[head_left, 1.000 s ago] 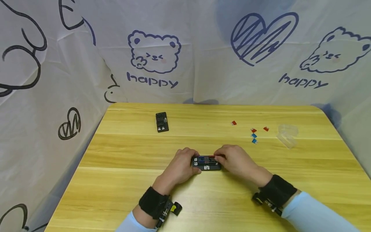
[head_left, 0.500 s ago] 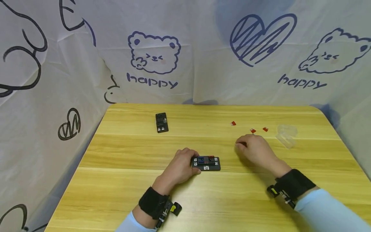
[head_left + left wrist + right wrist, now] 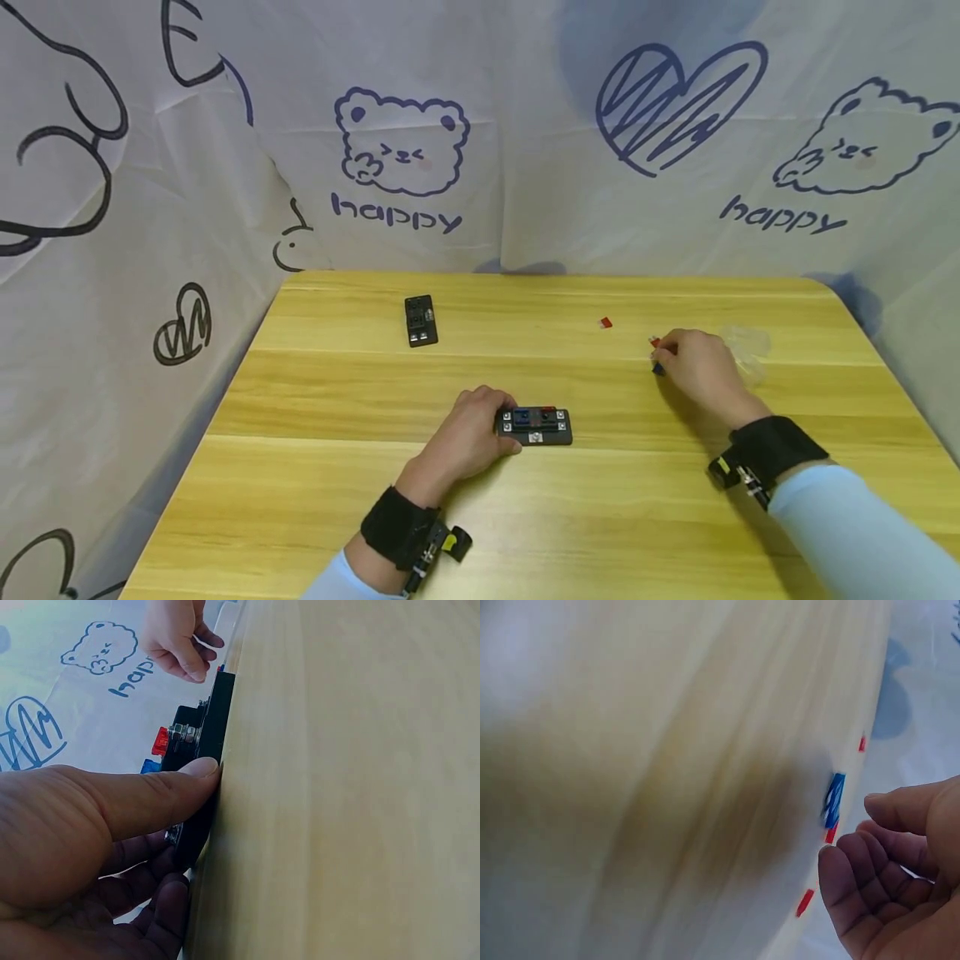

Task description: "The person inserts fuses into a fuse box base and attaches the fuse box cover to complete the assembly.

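Observation:
A black fuse block (image 3: 551, 435) lies flat on the table, with a blue blade fuse (image 3: 151, 766) and a red blade fuse (image 3: 160, 741) seated in it. My left hand (image 3: 468, 433) grips its left end, thumb (image 3: 199, 766) along the near edge and fingers round the far side. To the right, my right hand (image 3: 701, 367) hovers by the loose blue blade fuses (image 3: 835, 801). Its thumb and forefinger are apart, with nothing between them. One loose red fuse (image 3: 654, 342) lies close to the fingertips, another red fuse (image 3: 606, 322) farther left.
A second black fuse block (image 3: 421, 320) stands at the back left of the wooden table (image 3: 315, 467). Clear plastic covers (image 3: 750, 343) lie behind the right hand, partly hidden. A white cloth (image 3: 540, 192) with drawings hangs along the back edge.
My right hand has let go of the fuse block's right end and moved right and away to the loose fuses, covering one red fuse. My left hand stays on the block.

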{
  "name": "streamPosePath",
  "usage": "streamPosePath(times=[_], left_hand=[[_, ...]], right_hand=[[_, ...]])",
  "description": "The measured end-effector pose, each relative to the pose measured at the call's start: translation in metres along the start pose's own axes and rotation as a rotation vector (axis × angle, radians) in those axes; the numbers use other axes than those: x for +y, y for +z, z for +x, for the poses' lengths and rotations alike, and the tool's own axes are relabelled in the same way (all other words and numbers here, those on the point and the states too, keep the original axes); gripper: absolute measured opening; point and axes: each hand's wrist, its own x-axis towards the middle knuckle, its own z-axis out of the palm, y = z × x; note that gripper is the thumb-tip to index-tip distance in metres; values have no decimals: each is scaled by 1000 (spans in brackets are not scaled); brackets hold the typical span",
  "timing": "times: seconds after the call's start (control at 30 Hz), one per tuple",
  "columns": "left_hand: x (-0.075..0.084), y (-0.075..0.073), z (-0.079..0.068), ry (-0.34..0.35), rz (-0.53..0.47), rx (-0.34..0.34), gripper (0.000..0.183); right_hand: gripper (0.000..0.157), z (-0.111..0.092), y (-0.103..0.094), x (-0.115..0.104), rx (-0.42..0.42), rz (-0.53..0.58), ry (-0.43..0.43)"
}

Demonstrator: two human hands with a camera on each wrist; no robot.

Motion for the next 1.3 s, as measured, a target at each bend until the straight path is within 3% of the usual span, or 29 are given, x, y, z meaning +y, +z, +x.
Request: streamPosePath(times=[0.23, 0.47, 0.7, 1.07, 1.3], left_hand=[[-1, 0, 0, -1, -7, -2, 50], [-1, 1, 0, 1, -2, -4, 50], [-1, 1, 0, 25, 5, 15, 50], [-2, 1, 1, 16, 7, 13, 50], [-2, 1, 0, 13, 10, 9, 50]], right_hand=[[35, 15, 4, 11, 28, -15, 60], [37, 21, 9, 14, -22, -5, 130], [32, 22, 8, 13, -55, -8, 127], [23, 22, 10, 12, -27, 5, 146], [19, 19, 11, 5, 16, 46, 99]])
